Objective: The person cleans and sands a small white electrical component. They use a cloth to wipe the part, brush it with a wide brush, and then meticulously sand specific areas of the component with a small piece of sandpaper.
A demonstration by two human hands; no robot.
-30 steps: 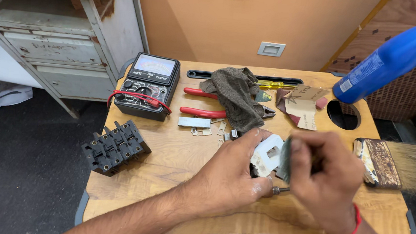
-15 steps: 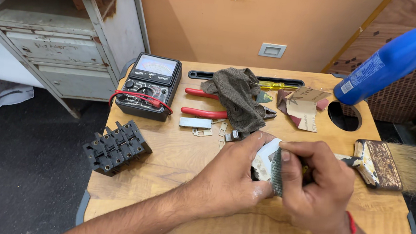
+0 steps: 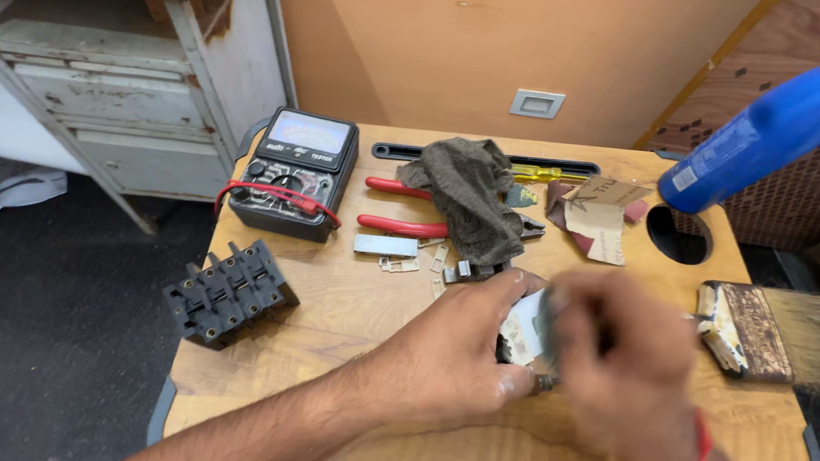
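My left hand [image 3: 454, 353] grips a small white switch-like part [image 3: 523, 331] just above the front middle of the wooden table [image 3: 325, 302]. My right hand [image 3: 629, 378], blurred by motion, presses against the same part from the right and covers most of it; something thin and dark shows between its fingers, too blurred to name. A red band sits on my right wrist.
A black analog multimeter [image 3: 298, 171] with red lead, red-handled pliers [image 3: 401, 225], a grey rag [image 3: 467, 201], sandpaper scraps [image 3: 594, 222] and small metal pieces lie at the back. A black terminal block [image 3: 230, 292] sits left, a wide paintbrush [image 3: 777, 332] right, a blue spray bottle [image 3: 775, 124] upper right.
My right hand has shifted over the white part and now blurs with movement. My left hand stays in about the same place holding it.
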